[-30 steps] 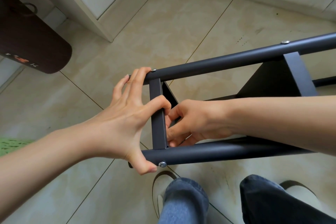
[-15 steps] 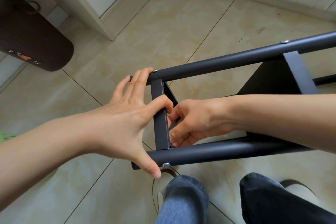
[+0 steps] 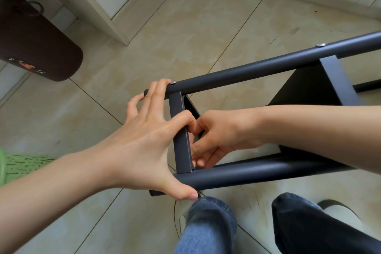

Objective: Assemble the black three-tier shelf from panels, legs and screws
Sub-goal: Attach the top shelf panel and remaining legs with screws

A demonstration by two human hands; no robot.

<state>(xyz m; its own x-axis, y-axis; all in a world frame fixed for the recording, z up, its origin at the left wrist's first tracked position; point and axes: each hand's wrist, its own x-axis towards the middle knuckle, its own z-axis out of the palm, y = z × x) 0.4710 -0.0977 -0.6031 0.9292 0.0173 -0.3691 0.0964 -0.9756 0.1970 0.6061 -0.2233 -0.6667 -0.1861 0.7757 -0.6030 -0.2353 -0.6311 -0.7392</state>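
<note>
- Head view: the black shelf frame (image 3: pixel 268 72) lies on its side over the tiled floor (image 3: pixel 185 27), with two round legs running from centre out to the right.
- The end panel's edge (image 3: pixel 181 136) spans between the far leg (image 3: pixel 257 70) and the near leg (image 3: pixel 257 171); a second panel (image 3: pixel 329 82) crosses further right.
- Silver screw heads show on the far leg, one (image 3: pixel 174 82) by the fingertips and one (image 3: pixel 320 44) to the right.
- The left hand (image 3: pixel 148 140) spreads across the frame's end, fingers on the far leg, thumb under the near leg, index hooked round the panel edge: a grasping grip.
- The right hand (image 3: pixel 218 136) reaches inside behind the panel, fingers curled at its edge; what they pinch cannot be told.
- Jeans-clad knees (image 3: pixel 208 225) are near; a dark brown rounded object (image 3: pixel 37 47) sits far left.
</note>
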